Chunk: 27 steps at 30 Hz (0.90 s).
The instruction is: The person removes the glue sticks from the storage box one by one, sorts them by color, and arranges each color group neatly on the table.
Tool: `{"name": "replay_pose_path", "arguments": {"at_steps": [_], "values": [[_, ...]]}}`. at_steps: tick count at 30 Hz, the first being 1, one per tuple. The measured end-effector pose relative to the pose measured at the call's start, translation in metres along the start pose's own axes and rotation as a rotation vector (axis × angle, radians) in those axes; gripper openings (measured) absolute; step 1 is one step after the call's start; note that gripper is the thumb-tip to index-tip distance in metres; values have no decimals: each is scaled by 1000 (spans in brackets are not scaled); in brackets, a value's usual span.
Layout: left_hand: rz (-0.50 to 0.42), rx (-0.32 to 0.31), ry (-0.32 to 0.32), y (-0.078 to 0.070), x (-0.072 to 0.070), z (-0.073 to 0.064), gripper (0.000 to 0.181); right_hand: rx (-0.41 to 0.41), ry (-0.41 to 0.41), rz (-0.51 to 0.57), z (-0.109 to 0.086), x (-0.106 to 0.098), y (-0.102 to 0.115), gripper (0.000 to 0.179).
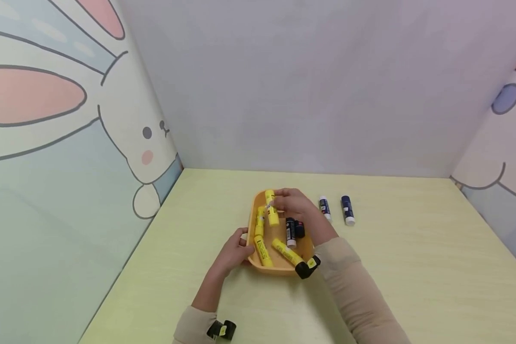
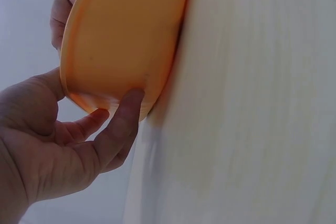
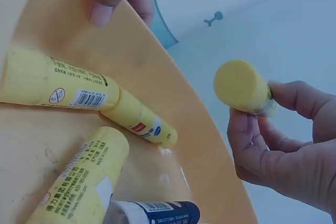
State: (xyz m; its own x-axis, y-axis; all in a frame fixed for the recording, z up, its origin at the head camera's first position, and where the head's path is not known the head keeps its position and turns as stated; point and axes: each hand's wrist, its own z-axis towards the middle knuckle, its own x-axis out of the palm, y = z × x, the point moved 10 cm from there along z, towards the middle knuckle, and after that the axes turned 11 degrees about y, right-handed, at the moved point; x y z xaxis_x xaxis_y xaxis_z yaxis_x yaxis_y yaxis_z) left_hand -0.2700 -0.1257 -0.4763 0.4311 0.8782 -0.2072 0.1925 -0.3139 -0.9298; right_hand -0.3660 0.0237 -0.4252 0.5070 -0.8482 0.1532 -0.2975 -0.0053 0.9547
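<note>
A person's right hand (image 1: 293,202) is pinching a yellow cylindrical glue stick (image 1: 273,216) between thumb and fingers, above the far-left part of an orange plastic tray (image 1: 275,271).
The stick's long axis is running roughly from the tray's far rim toward its near rim; the left hand (image 1: 233,252) is gripping the tray's left rim, fingers spreading on the outer wall, while a pale yellow tabletop (image 1: 417,258) is stretching widely left and right of the tray.
</note>
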Motion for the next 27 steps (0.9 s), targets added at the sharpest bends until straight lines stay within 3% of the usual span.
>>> {"name": "replay_pose_path", "arguments": {"at_steps": [14, 20, 27], "values": [[-18, 1, -3, -2, -1, -2, 60, -75, -149, -45, -29, -9, 7, 41], [-26, 17, -2, -3, 0, -1, 61, -93, -176, -27, -40, -7, 4, 37], [-33, 22, 2, -3, 2, -1, 59, -77, -203, -111, -53, -5, -1, 38]]}}
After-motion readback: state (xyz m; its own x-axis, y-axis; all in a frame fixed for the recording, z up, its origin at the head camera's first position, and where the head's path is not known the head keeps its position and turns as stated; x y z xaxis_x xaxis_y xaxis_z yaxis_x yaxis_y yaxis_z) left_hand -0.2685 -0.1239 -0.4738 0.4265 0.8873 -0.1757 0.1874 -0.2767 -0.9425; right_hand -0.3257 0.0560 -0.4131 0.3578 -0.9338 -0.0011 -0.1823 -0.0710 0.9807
